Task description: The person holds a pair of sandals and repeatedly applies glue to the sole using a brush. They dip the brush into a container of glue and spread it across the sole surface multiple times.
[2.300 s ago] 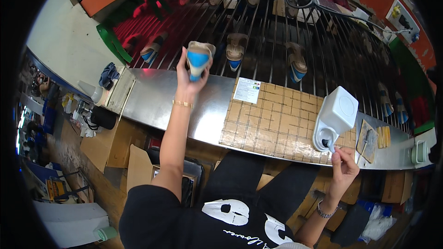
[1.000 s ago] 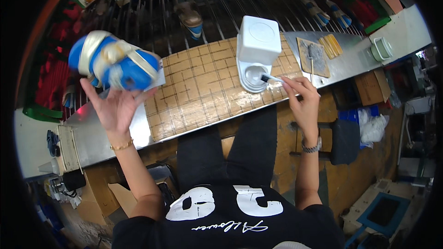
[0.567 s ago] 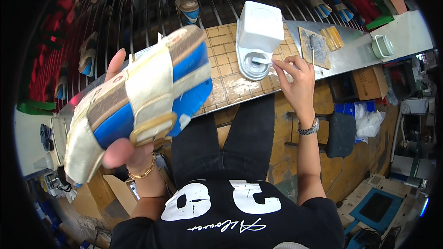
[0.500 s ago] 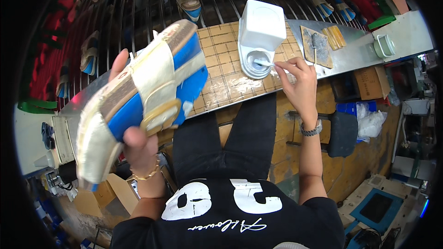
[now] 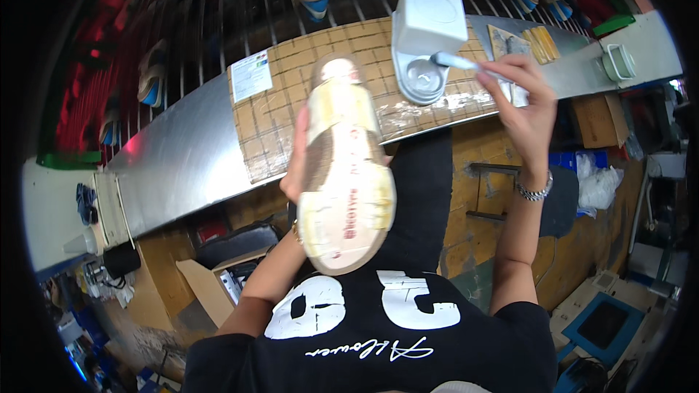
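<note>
L hand (image 5: 296,164) is gripping shoe (image 5: 348,175) underside up, prob. for access; R hand (image 5: 527,98) is pinching brush (image 5: 457,62) by handle, tip near cup (image 5: 424,93).

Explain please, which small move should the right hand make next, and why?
Probably, the right hand should bring the brush over to the shoe. It grips the brush, whose dark tip shows near the open cup of the white pot, while the left hand holds the shoe with its underside facing the camera, seemingly ready for brushing.
</note>
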{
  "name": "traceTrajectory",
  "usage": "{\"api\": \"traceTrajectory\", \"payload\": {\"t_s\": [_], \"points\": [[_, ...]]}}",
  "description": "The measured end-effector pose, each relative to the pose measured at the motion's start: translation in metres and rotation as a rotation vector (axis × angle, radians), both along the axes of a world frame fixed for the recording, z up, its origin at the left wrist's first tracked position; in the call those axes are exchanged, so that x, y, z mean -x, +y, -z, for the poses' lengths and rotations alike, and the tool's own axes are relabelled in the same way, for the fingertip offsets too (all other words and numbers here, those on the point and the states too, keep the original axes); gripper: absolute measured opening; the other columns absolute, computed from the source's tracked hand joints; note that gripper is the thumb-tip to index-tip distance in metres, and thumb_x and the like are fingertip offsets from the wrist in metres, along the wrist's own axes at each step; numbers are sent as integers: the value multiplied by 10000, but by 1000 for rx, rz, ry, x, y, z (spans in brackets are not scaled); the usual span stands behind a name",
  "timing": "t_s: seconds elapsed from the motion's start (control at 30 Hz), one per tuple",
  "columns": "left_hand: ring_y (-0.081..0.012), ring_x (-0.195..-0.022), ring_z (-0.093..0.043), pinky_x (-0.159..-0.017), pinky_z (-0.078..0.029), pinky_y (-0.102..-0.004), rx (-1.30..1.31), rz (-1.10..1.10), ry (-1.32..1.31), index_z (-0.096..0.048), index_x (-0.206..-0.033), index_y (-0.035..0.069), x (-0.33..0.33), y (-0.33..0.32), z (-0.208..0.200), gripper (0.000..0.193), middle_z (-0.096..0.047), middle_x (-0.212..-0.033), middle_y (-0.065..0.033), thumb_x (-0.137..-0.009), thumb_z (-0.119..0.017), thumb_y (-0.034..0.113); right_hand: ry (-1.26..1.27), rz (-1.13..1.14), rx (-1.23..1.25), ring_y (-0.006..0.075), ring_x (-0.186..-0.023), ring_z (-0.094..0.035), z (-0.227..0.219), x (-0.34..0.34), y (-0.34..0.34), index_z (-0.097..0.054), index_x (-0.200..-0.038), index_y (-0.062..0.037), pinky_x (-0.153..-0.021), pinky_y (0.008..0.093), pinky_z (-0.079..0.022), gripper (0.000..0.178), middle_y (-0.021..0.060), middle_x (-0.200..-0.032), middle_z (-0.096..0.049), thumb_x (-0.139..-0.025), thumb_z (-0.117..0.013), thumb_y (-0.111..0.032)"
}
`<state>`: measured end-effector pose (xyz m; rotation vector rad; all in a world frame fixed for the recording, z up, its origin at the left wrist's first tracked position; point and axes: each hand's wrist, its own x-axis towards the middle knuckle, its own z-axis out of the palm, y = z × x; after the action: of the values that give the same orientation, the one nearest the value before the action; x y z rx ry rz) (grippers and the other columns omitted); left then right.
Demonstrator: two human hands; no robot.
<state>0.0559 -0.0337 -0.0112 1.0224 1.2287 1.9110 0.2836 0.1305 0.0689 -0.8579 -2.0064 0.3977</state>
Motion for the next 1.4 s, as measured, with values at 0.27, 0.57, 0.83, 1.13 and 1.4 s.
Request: {"api": "traceTrajectory", "payload": {"t_s": [0.27, 0.57, 0.83, 1.13, 1.4], "points": [[-395, -1211, -615, -946, -579, -440, -122, -69, 612, -345, -1508, 11, 10, 14, 4, 744, -488, -1423, -308, -874, -719, 119, 100, -146, -60, 123, -751, -588, -43, 43, -70, -823, -961, -94, -633, 238, -427, 259, 34, -843, -648, -720, -830, -1], [-446, -1298, -549, -1007, -535, -417, -313, -136, 991, -438, -1449, -32, 21, 7, -21, 647, -436, -1475, -353, -858, -699, -27, 80, -56, -220, 149, -819, -583, -53, 49, -58, -795, -988, -18, -733, 250, -443, 268, 65, -899, -641, -739, -788, 83], [-479, -1366, -465, -1097, -463, -483, -465, -125, 1000, -462, -1422, -23, 21, 16, -29, 644, -364, -1528, -343, -828, -699, -95, 57, -198, -340, 184, -855, -591, -62, 38, -51, -791, -978, -8, -740, 267, -456, 312, 112, -955, -645, -684, -798, 97], [-487, -1346, -483, -1100, -464, -470, -312, -17, 945, -436, -1438, -13, 22, -9, -39, 640, -340, -1536, -350, -850, -674, -94, 4, -289, -206, 191, -841, -577, -63, 29, -51, -790, -950, -14, -713, 267, -428, 304, 119, -935, -623, -663, -783, 85], [-483, -1343, -489, -1076, -483, -429, -274, -32, 975, -403, -1462, 7, 26, -9, -41, 638, -298, -1559, -351, -876, -635, -94, -71, -416, -96, 196, -830, -562, -71, 22, -56, -795, -927, -32, -709, 281, -415, 314, 117, -907, -611, -625, -780, 53]]}}
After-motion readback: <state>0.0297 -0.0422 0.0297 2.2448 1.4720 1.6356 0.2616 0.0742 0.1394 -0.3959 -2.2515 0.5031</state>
